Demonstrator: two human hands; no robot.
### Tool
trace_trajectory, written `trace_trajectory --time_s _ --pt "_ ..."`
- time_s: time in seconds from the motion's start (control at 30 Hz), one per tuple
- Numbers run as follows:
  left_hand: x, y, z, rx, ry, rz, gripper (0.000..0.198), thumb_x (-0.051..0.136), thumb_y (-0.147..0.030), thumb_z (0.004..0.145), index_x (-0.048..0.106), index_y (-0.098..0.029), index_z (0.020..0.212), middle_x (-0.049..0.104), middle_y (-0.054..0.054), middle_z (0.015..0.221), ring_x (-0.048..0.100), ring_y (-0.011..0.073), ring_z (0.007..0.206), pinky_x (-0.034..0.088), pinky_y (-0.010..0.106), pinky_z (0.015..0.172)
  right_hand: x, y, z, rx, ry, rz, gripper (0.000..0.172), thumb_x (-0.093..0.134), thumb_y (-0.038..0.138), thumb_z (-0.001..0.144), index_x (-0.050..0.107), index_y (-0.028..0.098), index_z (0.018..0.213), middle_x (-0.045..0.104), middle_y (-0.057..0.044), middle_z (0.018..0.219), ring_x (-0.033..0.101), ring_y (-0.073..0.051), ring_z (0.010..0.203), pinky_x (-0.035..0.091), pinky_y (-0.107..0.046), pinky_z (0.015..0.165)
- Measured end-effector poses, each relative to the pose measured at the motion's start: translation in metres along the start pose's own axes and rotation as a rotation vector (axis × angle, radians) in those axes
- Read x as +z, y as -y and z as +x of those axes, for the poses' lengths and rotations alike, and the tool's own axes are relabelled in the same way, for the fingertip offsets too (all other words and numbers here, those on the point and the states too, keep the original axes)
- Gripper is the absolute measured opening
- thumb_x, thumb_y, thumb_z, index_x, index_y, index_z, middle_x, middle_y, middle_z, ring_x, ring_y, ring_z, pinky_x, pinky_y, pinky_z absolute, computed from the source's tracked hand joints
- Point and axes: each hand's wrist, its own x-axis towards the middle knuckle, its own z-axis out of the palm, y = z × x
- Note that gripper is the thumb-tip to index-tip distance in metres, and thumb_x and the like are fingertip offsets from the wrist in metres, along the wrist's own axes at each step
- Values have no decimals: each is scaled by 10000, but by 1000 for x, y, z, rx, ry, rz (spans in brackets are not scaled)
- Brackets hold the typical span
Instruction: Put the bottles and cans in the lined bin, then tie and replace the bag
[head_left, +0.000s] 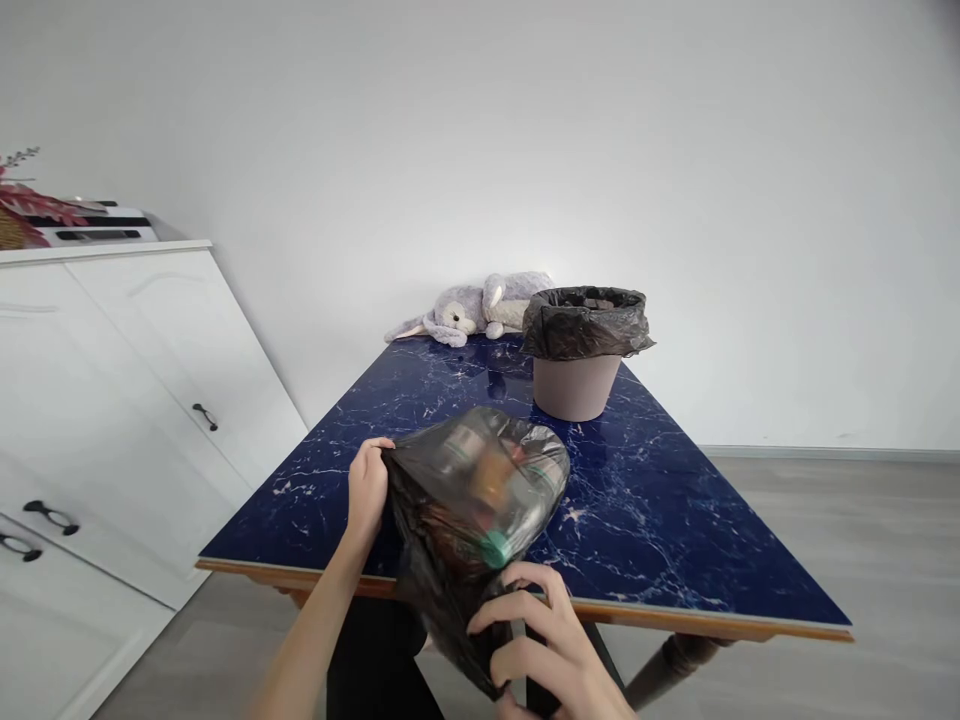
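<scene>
A black see-through garbage bag (450, 500) lies at the table's near edge, its mouth hanging over the side towards me. Through the film I make out several blurred items, among them an orange-brown one and a green roll-like piece (495, 549). At the bag's left side, my left hand (369, 482) pinches the rim and pulls it outward. My right hand (536, 635) grips the lower right part of the rim, fingers bent around the film. Some of the bag's inside is hidden by its folds.
Behind the bag, a pinkish-beige trash bin (576, 388) lined with a black bag stands on the blue marbled table (637, 520). A grey plush toy (465, 308) lies against the wall. White cabinets (135, 380) with dark handles stand at the left.
</scene>
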Motion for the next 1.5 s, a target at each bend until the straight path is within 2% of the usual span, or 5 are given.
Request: trace_trajectory --time_s 0.4,0.57,0.77,1.2,1.5 --pt "-41 -34 -55 406 -132 182 188 538 -308 948 596 -237 1113 606 117 1297 558 292 1284 434 442 1127 28 10 3 229 152 -165 408 769 -3 668 692 289 942 258 -13 1737 345 -475 1521 606 -552 968" --pt "-69 -51 -111 652 411 343 152 488 -235 1022 623 -274 1081 715 75 1061 674 255 1023 551 381 901 25 17 9 210 109 -68 374 828 74 660 713 295 939 249 -2 1740 337 -480 1529 630 -499 919" --pt "-84 -38 -125 938 534 606 205 519 -115 964 655 -258 909 740 3 828 684 228 909 437 478 1108 13 24 3 210 98 -152 376 691 18 685 642 290 940 472 -18 1611 396 -422 1487 572 -556 1020" --pt "-109 -12 -97 838 49 962 398 562 -415 1005 606 -228 656 693 170 1383 582 423 1343 225 700 1212 11 24 -9 261 75 -309 347 585 -16 717 569 269 913 556 -63 1521 465 -441 1434 597 -583 931" --pt "-99 -23 -116 782 230 1006 257 446 -223 1064 695 -207 1004 248 129 1751 270 398 1590 303 631 1197 22 23 -36 424 58 -234 564 796 297 904 597 359 1428 592 -103 1502 612 -376 1328 672 -439 893"
